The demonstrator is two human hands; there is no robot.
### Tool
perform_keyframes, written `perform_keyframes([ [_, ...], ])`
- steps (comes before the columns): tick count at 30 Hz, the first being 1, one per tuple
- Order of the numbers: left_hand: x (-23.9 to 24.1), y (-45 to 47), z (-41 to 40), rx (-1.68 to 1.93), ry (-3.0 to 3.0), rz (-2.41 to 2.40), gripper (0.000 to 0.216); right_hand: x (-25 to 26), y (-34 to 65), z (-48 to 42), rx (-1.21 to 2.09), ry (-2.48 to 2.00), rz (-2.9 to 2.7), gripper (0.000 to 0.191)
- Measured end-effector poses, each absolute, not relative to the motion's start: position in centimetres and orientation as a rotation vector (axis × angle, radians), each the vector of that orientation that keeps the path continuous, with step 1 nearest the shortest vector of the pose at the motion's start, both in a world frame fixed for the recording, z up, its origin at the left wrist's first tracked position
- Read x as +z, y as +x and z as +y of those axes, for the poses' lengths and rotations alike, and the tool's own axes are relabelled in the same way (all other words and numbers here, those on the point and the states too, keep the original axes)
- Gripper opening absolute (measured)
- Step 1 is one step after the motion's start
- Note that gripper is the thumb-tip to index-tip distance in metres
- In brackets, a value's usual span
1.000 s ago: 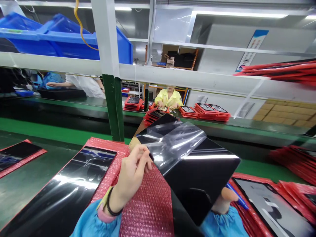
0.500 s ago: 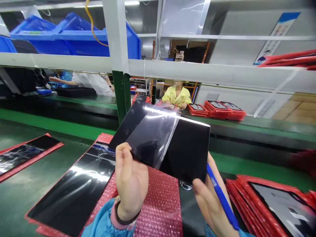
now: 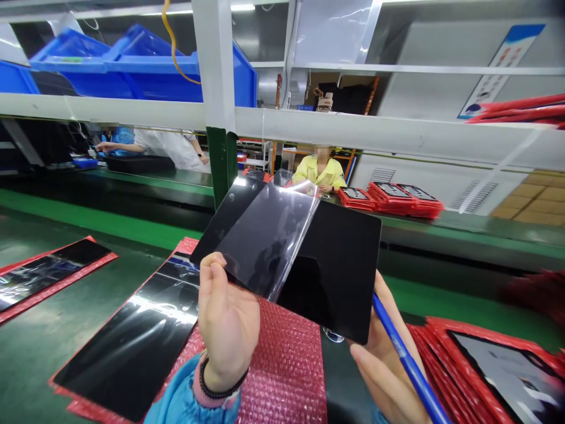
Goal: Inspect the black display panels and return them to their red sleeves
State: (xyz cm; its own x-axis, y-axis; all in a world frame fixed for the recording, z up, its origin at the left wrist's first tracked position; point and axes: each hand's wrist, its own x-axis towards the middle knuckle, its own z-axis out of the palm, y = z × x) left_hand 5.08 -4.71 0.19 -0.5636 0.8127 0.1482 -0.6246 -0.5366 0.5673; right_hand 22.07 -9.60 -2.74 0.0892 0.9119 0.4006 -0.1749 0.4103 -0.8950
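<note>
Reading the poster (image 3: 498,65) at the upper right of the frame is not possible: its print is too small and blurred. Nothing legible is seen on the blue bins (image 3: 132,65) at the upper left.

A black panel (image 3: 339,271) is held up, tilted, at the middle of the frame, above a sheet of red bubble wrap (image 3: 286,365) on the green counter (image 3: 39,335). Its left half is covered by a clear film (image 3: 269,235), whose top edge is curled away from the glass. How far the film clings lower down cannot be made out.

The left hand (image 3: 225,318) is seen from the back. Its grip is clamped on the panel's lower left edge, with the thumb on the front over the film's corner and the fingers hidden behind.

The right hand (image 3: 384,353) is partly hidden under the panel's lower right corner and cut off by the bottom edge of the frame. Its grip is closed about a blue pen (image 3: 406,365), which slants down to the lower right. The fingers behind the panel cannot be seen.

A second panel (image 3: 132,347) lies flat on red wrap at the lower left. More are stacked at the lower right (image 3: 507,365), blurred and cut off. A person in yellow (image 3: 320,171) is seated beyond the rail, beside red stacks (image 3: 397,200).
</note>
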Motion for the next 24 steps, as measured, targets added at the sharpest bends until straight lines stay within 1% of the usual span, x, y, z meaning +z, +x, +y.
perform_keyframes([
  [2, -0.2, 5.7, -5.3, 2.134, 0.569, 0.569, 0.01, -2.7, 21.9, -9.6, 0.846, -0.917, -1.222, 0.086],
  [6, -0.8, 8.0, -7.2, 2.293, 0.685, 0.561, 0.009, -2.6, 21.6, -9.3, 0.642, -1.167, -1.234, 0.113],
  [7, -0.8, 8.5, -7.6, 2.347, 0.704, 0.534, 0.009, -2.6, 21.6, -9.2, 0.606, -1.214, -1.235, 0.117],
  [9, -0.7, 9.2, -8.3, 2.456, 0.727, 0.481, 0.01, -2.6, 21.6, -9.0, 0.543, -1.283, -1.238, 0.12],
  [12, -0.3, 9.4, -8.3, 2.545, 0.684, 0.462, 0.014, -2.3, 21.6, -9.1, 0.564, -1.331, -1.269, 0.111],
  [17, -0.1, 8.7, -7.2, 2.483, 0.727, 0.405, 0.012, -1.8, 21.4, -9.7, 0.689, -1.17, -1.26, 0.091],
  [20, -0.3, 7.8, -6.6, 2.375, 0.685, 0.418, 0.011, -1.6, 21.1, -10.2, 0.684, -1.101, -1.23, 0.083],
  [24, -0.6, 6.4, -6.0, 2.2, 0.643, 0.434, 0.009, -1.2, 21.0, -11.0, 0.732, -1.008, -1.219, 0.078],
])
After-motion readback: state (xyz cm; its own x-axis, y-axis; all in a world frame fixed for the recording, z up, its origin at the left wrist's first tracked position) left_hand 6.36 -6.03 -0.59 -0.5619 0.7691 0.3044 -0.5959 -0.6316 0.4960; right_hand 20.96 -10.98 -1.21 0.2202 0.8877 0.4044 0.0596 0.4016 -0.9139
